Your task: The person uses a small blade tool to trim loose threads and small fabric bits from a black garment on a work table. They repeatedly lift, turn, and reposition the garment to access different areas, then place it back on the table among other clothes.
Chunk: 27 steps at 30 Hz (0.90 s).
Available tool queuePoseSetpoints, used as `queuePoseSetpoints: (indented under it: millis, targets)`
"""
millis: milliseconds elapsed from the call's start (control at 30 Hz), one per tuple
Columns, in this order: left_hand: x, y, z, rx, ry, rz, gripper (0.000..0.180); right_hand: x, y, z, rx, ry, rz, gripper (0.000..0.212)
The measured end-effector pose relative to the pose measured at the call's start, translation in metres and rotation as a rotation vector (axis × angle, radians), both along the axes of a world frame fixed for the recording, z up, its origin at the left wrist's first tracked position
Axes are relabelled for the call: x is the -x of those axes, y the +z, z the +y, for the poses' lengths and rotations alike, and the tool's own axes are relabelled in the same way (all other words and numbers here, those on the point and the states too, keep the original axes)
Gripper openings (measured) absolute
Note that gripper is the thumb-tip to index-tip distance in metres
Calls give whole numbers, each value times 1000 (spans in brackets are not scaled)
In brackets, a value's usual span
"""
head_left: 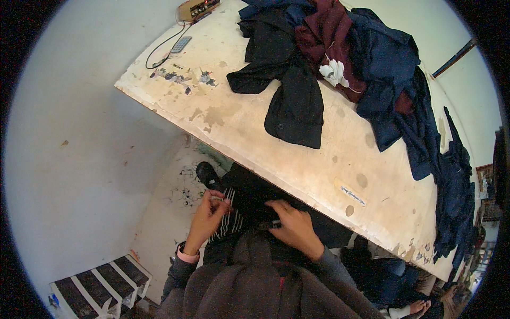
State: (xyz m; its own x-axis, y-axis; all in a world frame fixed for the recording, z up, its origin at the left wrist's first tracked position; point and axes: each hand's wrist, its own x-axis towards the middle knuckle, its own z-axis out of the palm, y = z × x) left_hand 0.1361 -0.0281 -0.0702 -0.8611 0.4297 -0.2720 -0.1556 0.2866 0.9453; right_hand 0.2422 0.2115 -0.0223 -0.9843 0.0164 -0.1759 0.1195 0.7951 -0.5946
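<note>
My left hand (209, 217) is raised over my lap, thumb and fingertips pinched together; whatever lies between them is too small to make out. To its right, my right hand (295, 227) has its fingers curled, with a small dark object (275, 224) showing a pale glint at the thumb side. I cannot tell what kind of thing that is. Black cloth (247, 194) lies below and between the hands, close to the table edge. Under my left hand is a strip of white-striped dark fabric (227, 223).
A worn, pale table (319, 165) slants across in front. On it are a black garment piece (297, 109), a maroon cloth (324, 26), a navy pile (385, 53), a white crumpled bit (334, 72) and a remote (181, 44). A striped stool (106, 284) stands lower left; another person's hand (419, 307) shows lower right.
</note>
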Motion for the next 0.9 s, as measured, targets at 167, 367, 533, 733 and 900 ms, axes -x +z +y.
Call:
queuePoseSetpoints:
  millis: [167,367,533,733,900]
  targets:
    - [-14,13,20,216,-256,222,37,11,-68,14,-4,-5,-242,37]
    - [-6,10,41,59,-698,440,44,-11,-59,25,661,-129,-151,32]
    - [-13,17,64,-282,-494,15,36,-37,-26,23,769,-197,-14,31]
    - [-5,88,96,-471,-233,-118,39,-30,59,19,646,-395,351,54]
    - [6,124,114,-536,-255,-42,46,-17,103,42,618,-483,442,46]
